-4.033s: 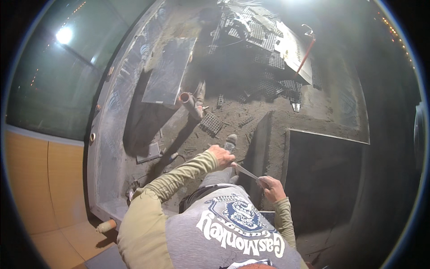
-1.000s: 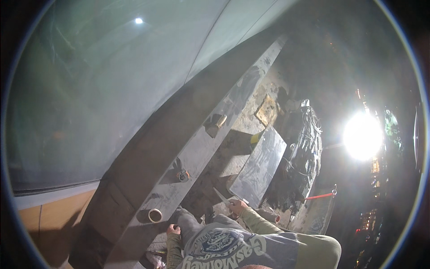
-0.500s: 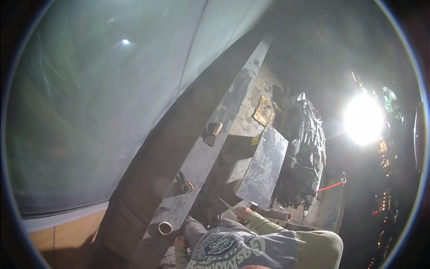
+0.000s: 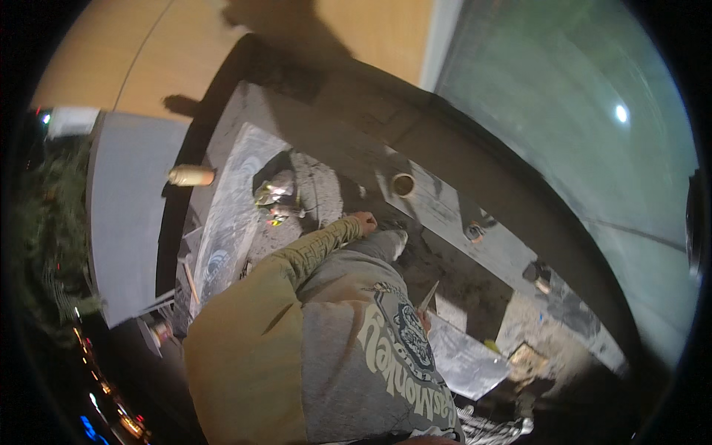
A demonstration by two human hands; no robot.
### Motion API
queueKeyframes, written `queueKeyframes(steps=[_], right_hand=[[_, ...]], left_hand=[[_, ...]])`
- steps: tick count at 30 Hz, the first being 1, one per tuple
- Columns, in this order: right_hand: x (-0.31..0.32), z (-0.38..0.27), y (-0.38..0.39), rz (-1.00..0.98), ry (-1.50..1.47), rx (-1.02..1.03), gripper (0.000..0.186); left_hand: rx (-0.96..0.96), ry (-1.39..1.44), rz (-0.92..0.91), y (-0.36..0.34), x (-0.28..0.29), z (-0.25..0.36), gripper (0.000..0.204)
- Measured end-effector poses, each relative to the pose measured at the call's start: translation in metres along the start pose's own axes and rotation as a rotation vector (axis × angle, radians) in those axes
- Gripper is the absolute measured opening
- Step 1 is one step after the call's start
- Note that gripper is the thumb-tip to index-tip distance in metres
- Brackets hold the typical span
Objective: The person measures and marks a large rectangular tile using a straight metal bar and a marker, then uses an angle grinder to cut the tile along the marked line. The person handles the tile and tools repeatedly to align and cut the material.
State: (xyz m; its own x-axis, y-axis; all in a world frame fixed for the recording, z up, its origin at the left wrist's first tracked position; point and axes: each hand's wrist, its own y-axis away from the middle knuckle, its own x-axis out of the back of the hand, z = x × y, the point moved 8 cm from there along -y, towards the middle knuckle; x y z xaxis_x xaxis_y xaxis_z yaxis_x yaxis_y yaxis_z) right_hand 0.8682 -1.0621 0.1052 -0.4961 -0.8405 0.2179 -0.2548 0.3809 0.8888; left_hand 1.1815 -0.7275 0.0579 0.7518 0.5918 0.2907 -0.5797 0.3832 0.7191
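My left hand (image 4: pixel 365 222) reaches forward at the end of a green sleeve, beside my bent knee (image 4: pixel 393 243). Its fingers look curled together; whether anything is in them is too small to tell. Most of my right hand (image 4: pixel 424 320) is hidden behind my grey shirt. It is closed on a tool with a thin, pale, pointed blade (image 4: pixel 429 296) that points up and away from me; the handle is hidden. Close to the blade lies a grey rectangular panel (image 4: pixel 461 357).
A long grey board (image 4: pixel 437 204) carries a round, open-ended tube (image 4: pixel 403 185), a small orange-and-black ring-shaped item (image 4: pixel 475 231) and a tan-handled item (image 4: pixel 541 282). Left are a pale board (image 4: pixel 231 219), a tan bottle (image 4: pixel 191 176) and a bundle with bright patches (image 4: pixel 277 199). A greenish wall (image 4: pixel 578 133) stands right.
The view has swung strongly to the left, bringing my left arm, the bundle and the bottle into sight. The pointed tool stays in my right hand, now mostly hidden by my shirt.
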Motion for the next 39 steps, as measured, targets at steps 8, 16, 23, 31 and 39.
queueKeyframes(steps=[8,16,23,31,39], right_hand=[[-0.083,-0.055,-0.029,-0.247,0.398,0.217,0.036],[-0.257,-0.085,-0.042,-0.433,0.745,0.288,0.039],[-0.406,-0.112,-0.078,-0.612,0.905,0.308,0.043],[-0.719,-0.215,-0.001,-0.628,1.427,0.909,0.040],[-0.875,-0.198,0.072,-0.549,1.235,0.601,0.033]], left_hand=[[0.476,0.118,0.118,0.178,0.012,-0.225,0.023],[0.519,0.681,0.481,0.241,0.001,-0.287,0.023],[0.389,0.773,1.064,0.280,0.088,-0.373,0.040],[1.033,0.734,1.068,0.302,0.357,-0.497,0.122],[1.250,0.729,0.503,0.305,0.386,-0.563,0.146]])
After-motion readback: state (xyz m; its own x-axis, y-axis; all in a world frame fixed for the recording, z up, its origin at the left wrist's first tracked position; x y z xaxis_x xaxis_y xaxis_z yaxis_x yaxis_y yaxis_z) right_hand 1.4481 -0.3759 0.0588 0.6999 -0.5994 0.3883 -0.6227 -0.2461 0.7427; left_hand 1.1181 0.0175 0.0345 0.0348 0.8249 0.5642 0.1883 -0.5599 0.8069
